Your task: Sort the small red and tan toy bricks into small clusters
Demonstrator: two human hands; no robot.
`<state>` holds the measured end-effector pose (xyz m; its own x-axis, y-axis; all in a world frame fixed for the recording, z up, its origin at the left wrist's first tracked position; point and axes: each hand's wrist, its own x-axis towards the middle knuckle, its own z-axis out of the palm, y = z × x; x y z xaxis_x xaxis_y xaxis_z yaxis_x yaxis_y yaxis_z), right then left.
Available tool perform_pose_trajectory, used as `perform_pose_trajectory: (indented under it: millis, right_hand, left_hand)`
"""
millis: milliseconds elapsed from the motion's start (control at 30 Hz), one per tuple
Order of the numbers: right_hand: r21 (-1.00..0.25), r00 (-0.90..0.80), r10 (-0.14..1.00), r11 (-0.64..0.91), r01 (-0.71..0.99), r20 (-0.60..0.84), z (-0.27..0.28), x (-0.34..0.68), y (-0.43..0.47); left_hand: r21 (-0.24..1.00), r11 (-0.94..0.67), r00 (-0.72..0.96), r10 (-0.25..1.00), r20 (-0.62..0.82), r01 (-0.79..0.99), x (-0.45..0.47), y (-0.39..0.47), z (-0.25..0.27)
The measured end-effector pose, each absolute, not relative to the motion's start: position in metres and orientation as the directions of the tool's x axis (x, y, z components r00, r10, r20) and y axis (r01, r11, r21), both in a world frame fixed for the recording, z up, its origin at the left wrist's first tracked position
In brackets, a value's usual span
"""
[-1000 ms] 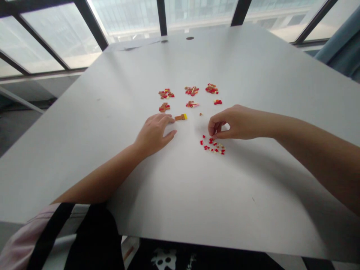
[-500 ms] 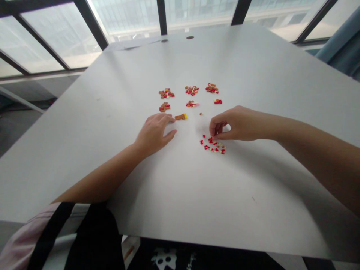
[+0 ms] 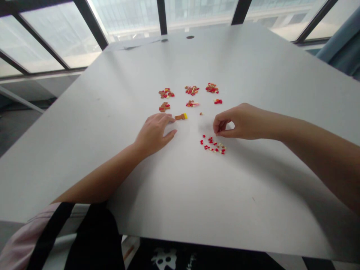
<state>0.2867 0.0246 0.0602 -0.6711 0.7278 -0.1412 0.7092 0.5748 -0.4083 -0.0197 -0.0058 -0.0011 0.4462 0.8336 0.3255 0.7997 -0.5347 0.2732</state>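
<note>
My left hand (image 3: 156,131) rests on the white table with its fingers apart. Its fingertips are by a small brown plate with a yellow end (image 3: 180,117), like a brick tool; whether they touch it I cannot tell. My right hand (image 3: 229,123) is raised a little over the table, thumb and index finger pinched together. Anything between those fingertips is too small to make out. Just below it lie scattered tiny red and cream pieces (image 3: 213,146) in a loose group. A single small brown piece (image 3: 200,113) lies between the two hands.
Farther off are several piles of red, brown and cream bricks: a left pile (image 3: 166,93), a middle pile (image 3: 192,90) and a right pile (image 3: 212,88). Smaller piles sit before them, one brown and red (image 3: 164,107). The white table (image 3: 180,195) ends near my lap.
My right hand has lifted slightly and moved right, away from the red and cream pieces, with its fingers still pinched. My left hand has stayed in place.
</note>
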Motion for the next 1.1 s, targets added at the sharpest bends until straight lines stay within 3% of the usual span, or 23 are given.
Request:
perform_pose_trajectory:
  millis: [800, 967, 1100]
  right_hand:
    - [-0.368, -0.659, 0.751, 0.599, 0.711, -0.052, 0.052, 0.287, 0.033]
    - [-0.353, -0.592, 0.806, 0.561, 0.749, 0.026, 0.046, 0.271, 0.054]
    - [-0.423, -0.492, 0.863, 0.489, 0.763, 0.112, 0.039, 0.263, 0.067]
  left_hand:
    - [0.264, -0.545, 0.452, 0.824, 0.341, 0.796, -0.019, -0.005, -0.002]
    - [0.274, -0.537, 0.445, 0.831, 0.335, 0.798, -0.019, -0.006, -0.002]
    - [0.279, -0.542, 0.448, 0.829, 0.336, 0.793, -0.019, -0.006, -0.002]
